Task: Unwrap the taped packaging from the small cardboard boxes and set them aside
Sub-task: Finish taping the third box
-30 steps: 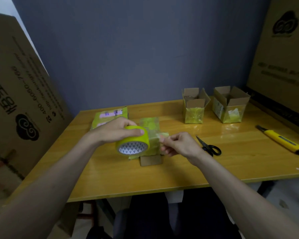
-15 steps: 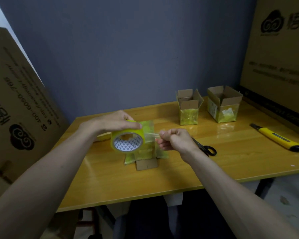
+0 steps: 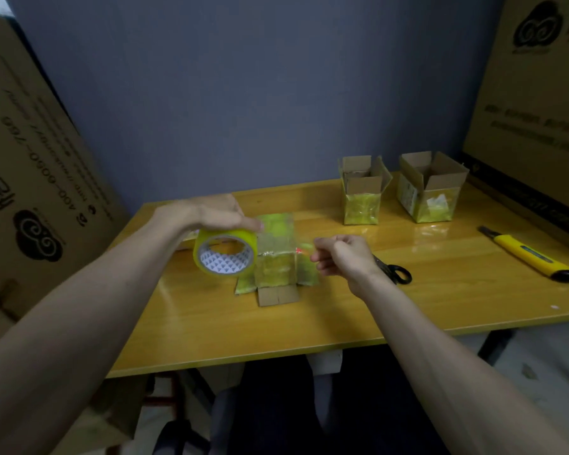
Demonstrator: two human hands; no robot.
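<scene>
1. Two hands work over the taped box [image 3: 276, 254] mid-table [image 3: 408, 310]; the left hand [image 3: 207, 213] grips the tape roll [image 3: 225, 254], now lifted higher.
2. The right hand [image 3: 342, 254] pinches the tape end, drawn farther right.

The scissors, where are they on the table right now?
In the head view the scissors lie on the table right of centre, their blades hidden behind the right hand, with the yellow utility knife further right.

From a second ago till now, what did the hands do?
The right hand drew away from the tape roll, pinching the tape end. The left hand kept gripping the roll beside the taped box. The scissors, knife and two open boxes stayed put.
</scene>
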